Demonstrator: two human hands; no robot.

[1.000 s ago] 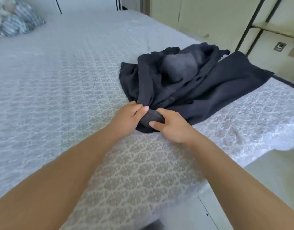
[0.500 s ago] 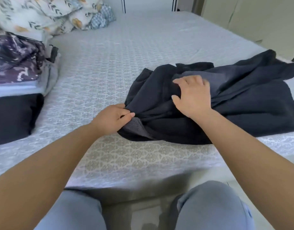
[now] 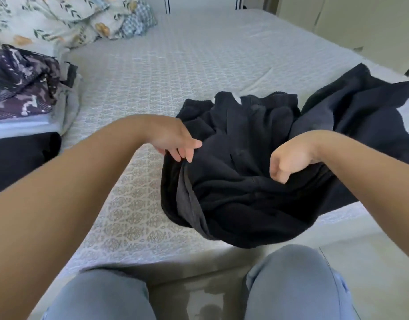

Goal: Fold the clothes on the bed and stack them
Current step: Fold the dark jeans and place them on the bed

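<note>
At six o'clock two knees in grey trousers point(image 3: 298, 285) stand against the near edge of the bed point(image 3: 175, 65), with a strip of pale floor point(image 3: 372, 262) open at four o'clock. The dark garment point(image 3: 240, 181) hangs bunched over that edge at the centre, its lower fold past the mattress. The left hand point(image 3: 173, 142) pinches its upper left edge with fingers curled down; the right hand point(image 3: 288, 155) grips a fold at three o'clock, fist closed. At nine o'clock a stack of folded clothes point(image 3: 23, 107) sits by the left edge. Bare patterned bedspread runs open toward twelve o'clock; pillows point(image 3: 67, 17) lie at eleven. No writing is readable.
</note>
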